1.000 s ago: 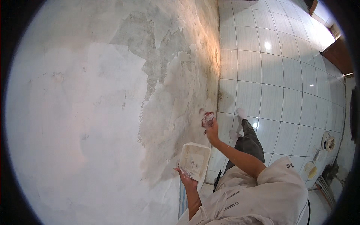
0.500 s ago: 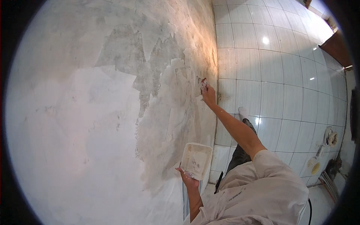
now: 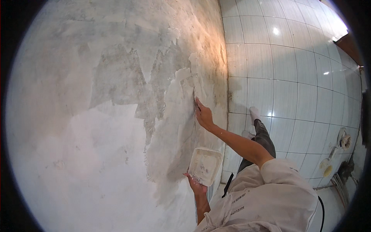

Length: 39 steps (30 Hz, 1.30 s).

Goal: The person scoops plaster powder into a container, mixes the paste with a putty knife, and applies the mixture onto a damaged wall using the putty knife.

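My left hand [image 3: 198, 186] grips the lower edge of a white rectangular plastic tray [image 3: 220, 156], with pale filler smeared over its inside. The tray is close to the wall, low in the view. Higher up, my right hand [image 3: 204, 116] is closed around a putty knife [image 3: 198, 109], held against the wall. Only a dark sliver of the knife shows; my fingers hide most of it. Around my right hand, the wall [image 3: 160, 139] carries damp beige filler with ragged edges. Grey bare patches lie above and to the left, and a smoother white coat covers the lower left.
Pale glossy floor tiles [image 3: 259, 96] run along the wall on the right. My feet in light socks stand on them. At the far right are a round floor opening [image 3: 344, 141], a yellowish round piece [image 3: 328, 171] and several thin pipes [image 3: 339, 188].
My right hand has come down along the wall, nearer the tray, and turned so the knife is less visible. The tray stays in my left hand. The view has shifted slightly.
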### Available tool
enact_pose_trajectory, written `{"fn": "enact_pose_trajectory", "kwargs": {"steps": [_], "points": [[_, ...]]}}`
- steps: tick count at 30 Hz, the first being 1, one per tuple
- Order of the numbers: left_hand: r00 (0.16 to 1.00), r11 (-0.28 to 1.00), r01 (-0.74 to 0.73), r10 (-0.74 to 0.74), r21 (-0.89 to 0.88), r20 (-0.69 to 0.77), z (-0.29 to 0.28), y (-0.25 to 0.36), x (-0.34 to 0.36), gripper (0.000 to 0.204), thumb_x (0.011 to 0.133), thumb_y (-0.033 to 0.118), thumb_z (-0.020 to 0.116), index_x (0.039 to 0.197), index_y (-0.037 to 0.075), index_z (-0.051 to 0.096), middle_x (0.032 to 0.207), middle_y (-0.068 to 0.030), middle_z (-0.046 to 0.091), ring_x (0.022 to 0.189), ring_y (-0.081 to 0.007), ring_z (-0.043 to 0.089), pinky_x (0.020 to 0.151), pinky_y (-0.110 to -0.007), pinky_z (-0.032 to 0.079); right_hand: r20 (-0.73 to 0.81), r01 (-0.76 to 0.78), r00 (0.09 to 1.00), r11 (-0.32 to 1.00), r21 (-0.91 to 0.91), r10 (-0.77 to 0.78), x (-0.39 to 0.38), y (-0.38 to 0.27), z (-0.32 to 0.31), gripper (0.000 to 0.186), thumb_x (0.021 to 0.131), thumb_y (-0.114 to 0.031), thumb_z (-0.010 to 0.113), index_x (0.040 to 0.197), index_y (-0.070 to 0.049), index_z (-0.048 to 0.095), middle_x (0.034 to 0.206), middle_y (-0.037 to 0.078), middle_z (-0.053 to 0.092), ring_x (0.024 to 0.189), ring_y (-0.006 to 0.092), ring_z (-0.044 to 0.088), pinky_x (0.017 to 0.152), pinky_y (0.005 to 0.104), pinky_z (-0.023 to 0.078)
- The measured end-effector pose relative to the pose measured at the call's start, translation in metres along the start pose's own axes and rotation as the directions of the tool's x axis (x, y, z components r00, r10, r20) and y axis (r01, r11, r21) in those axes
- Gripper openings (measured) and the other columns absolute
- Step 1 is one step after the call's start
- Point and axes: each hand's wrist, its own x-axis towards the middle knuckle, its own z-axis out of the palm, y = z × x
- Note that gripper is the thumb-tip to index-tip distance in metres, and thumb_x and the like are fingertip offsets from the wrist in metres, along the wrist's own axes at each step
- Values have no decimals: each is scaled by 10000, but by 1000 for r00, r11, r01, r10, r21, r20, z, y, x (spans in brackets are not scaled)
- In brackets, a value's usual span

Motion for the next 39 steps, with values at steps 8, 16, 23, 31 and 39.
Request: {"fn": "enact_pose_trajectory", "kwargs": {"steps": [8, 16, 23, 31, 39], "points": [[999, 999, 36, -35, -25, 26, 25, 6, 6, 680, 950, 597, 379, 1362, 57, 430, 1369, -99, 495, 1242, -257, 483, 1055, -424, 384, 163, -344, 939, 849, 400, 303, 4, 4, -41, 313, 941, -134, 509, 1231, -46, 589, 732, 40, 612, 526, 105, 479, 513, 261, 412], [999, 999, 35, -35, -11, -11, 47, 7, 7, 664, 954, 594, 369, 1362, 74, 431, 1382, -86, 482, 1260, -248, 462, 1074, -416, 359, -180, -114, 970, 958, 263, 165, 46, 105, -40, 300, 958, -133, 501, 1221, -11, 579, 958, 29, 636, 632, 71, 527, 476, 231, 432], [999, 999, 39, -39, 1, -26, 34, -2, 8, 701, 924, 627, 407, 1372, 87, 417, 1388, -71, 477, 1271, -244, 451, 1080, -410, 353, 93, -188, 981, 954, 234, 171, 35, 52, -24, 475, 894, 33, 464, 1340, -114, 537, 1026, 132, 667, 740, 170, 609, 708, 284, 496], [989, 992, 116, -120, -50, -85, 43, -5, 9, 715, 900, 641, 446, 1369, 101, 433, 1383, -58, 486, 1268, -244, 454, 1077, -416, 364, 199, -109, 979, 954, 278, 54, -39, 38, -15, 584, 869, 98, 492, 1395, -154, 473, 1286, 154, 587, 1028, 181, 646, 843, 263, 480], [997, 998, 68, -68, 2, -21, 17, -18, 4, 735, 917, 644, 393, 1411, 99, 391, 1409, -98, 461, 1263, -281, 465, 1056, -452, 392, 285, -145, 956, 961, 234, 74, -76, 27, -27, 521, 895, 34, 529, 1391, -111, 464, 1323, 123, 565, 962, 188, 673, 801, 266, 510]]}}
